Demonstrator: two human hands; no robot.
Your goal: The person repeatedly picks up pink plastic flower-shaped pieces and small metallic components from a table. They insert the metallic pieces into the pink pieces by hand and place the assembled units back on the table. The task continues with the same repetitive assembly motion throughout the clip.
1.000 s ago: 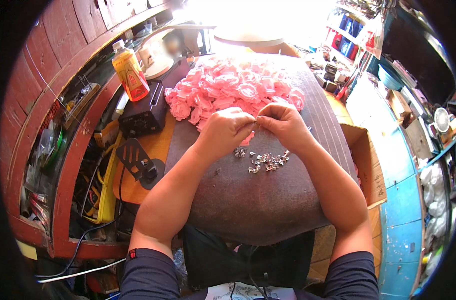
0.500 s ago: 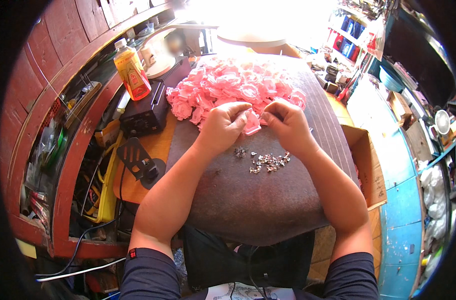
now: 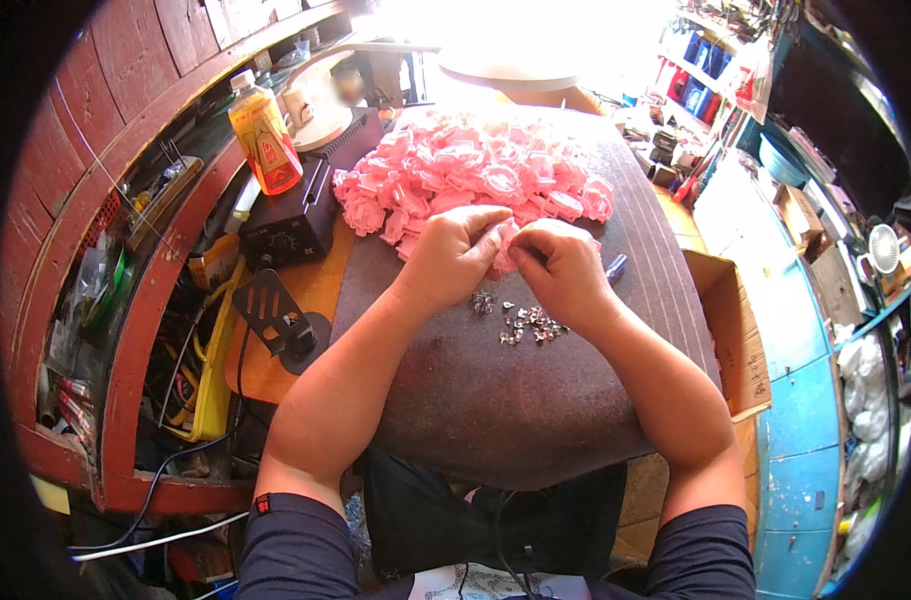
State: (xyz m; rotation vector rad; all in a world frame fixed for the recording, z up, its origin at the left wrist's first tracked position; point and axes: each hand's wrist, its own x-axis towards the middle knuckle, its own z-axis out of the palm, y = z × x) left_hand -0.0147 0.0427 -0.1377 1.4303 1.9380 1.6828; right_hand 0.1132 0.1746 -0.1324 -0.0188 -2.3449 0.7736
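My left hand (image 3: 453,255) is closed on a pink molded piece (image 3: 502,262), gripped between thumb and fingers just in front of the pile. Against that piece, my right hand (image 3: 563,268) is pinched, and what its fingertips hold, if anything, is too small to make out. Behind both hands spreads a big heap of similar pink pieces (image 3: 445,160). Below my hands lie small shiny metal parts (image 3: 533,326), with a smaller darker cluster of metal bits (image 3: 482,302) to their left. A dark blue slim object (image 3: 616,268) lies just right of my right hand.
The dark mat (image 3: 495,400) covers the table. To the left are a black box (image 3: 285,225) with a drink bottle (image 3: 265,135) on it and a black phone stand (image 3: 280,320). An open cardboard box (image 3: 740,330) stands off the right edge.
My right hand has moved left, closing the gap to the pink piece in my left hand. The dark blue object beside it now shows more fully.
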